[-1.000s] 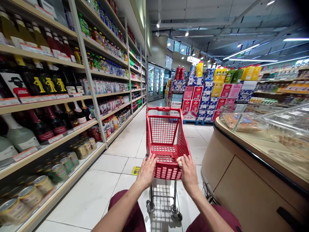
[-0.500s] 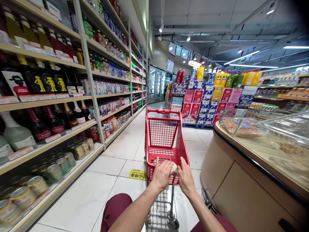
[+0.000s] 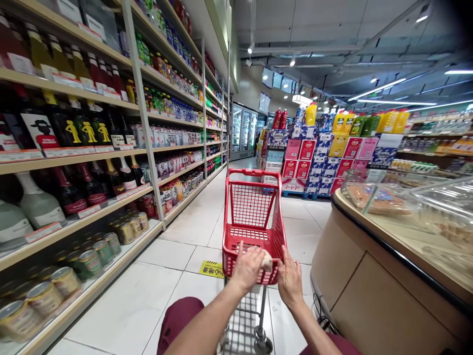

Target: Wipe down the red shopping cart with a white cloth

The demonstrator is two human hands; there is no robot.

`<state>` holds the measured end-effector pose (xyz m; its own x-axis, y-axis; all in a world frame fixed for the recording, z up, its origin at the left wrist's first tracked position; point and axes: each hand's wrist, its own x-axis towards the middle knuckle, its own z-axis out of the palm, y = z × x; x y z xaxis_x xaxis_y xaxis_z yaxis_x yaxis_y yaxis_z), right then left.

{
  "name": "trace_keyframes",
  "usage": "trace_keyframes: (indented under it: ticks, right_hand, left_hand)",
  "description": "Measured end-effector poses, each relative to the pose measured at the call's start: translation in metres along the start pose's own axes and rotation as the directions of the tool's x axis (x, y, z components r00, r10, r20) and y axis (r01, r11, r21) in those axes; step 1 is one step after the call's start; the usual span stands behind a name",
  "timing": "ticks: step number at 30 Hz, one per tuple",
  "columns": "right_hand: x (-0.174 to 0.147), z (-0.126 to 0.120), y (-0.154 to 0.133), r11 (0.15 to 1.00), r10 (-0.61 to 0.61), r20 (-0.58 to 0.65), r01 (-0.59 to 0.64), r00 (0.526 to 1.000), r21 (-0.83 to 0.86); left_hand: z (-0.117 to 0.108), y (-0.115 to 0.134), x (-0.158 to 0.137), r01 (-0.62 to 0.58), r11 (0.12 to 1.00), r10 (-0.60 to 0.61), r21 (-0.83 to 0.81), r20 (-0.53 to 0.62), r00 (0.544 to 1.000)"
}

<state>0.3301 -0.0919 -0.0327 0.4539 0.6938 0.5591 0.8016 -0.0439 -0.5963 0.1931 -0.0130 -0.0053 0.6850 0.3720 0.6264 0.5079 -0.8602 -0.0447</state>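
A red plastic shopping cart (image 3: 254, 231) on a grey metal frame stands straight in front of me. My left hand (image 3: 249, 266) is closed over a crumpled off-white cloth (image 3: 266, 261) at the near edge of the basket. Part of the cloth sticks out on the thumb side; the rest is hidden under the palm. My right hand (image 3: 290, 278) is at the basket's near right corner, fingers stretched out, holding nothing. Whether its fingertips touch the rim I cannot tell. The basket has grid walls, and I see no goods in it.
Shelves (image 3: 121, 197) of bottles and cans run along the left. A rounded counter (image 3: 354, 266) with clear covers stands close on the right, with cables (image 3: 323, 315) at its foot. Stacked drink boxes (image 3: 318, 162) stand ahead. A yellow floor sign (image 3: 211, 268) lies beside the cart.
My right hand has moved a little right and down, away from the cloth to the corner of the basket. My left hand stays on the cloth. The view has shifted slightly left.
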Motion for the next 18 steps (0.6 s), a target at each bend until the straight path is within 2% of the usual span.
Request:
trace_keyframes:
  ticks: [3, 5, 8, 10, 12, 14, 18]
  right_hand:
    - [0.001, -0.004, 0.002, 0.999, -0.042, 0.001, 0.042, 0.999, -0.005]
    - [-0.002, -0.001, -0.002, 0.996, -0.091, 0.021, 0.091, 0.996, -0.010]
    - [-0.006, 0.008, -0.009, 0.986, -0.162, 0.045, 0.163, 0.986, -0.033]
    - [-0.006, 0.011, -0.010, 0.982, -0.176, 0.056, 0.179, 0.983, -0.056]
    - [-0.004, 0.007, -0.008, 0.982, -0.168, 0.060, 0.172, 0.984, -0.072]
    - [-0.002, 0.001, -0.006, 0.984, -0.166, 0.064, 0.170, 0.984, -0.062]
    - [-0.002, -0.003, -0.010, 0.989, -0.147, 0.051, 0.147, 0.988, -0.010]
  left_hand:
    - [-0.015, -0.033, -0.020, 0.064, 0.997, -0.062, 0.047, -0.040, 0.997]
    - [-0.020, -0.042, -0.026, 0.126, 0.990, -0.121, 0.065, -0.071, 0.990]
    - [-0.011, -0.027, -0.016, 0.079, 0.994, -0.076, 0.071, -0.048, 0.996]
    - [-0.001, -0.012, -0.006, 0.006, 0.998, -0.004, 0.057, -0.024, 1.000]
    - [0.002, -0.010, -0.004, -0.035, 0.999, 0.036, 0.041, -0.020, 0.999]
    - [-0.005, -0.024, -0.011, -0.017, 0.999, 0.019, 0.043, -0.035, 0.999]
    - [-0.024, -0.057, -0.030, 0.103, 0.991, -0.096, 0.080, -0.081, 0.992]
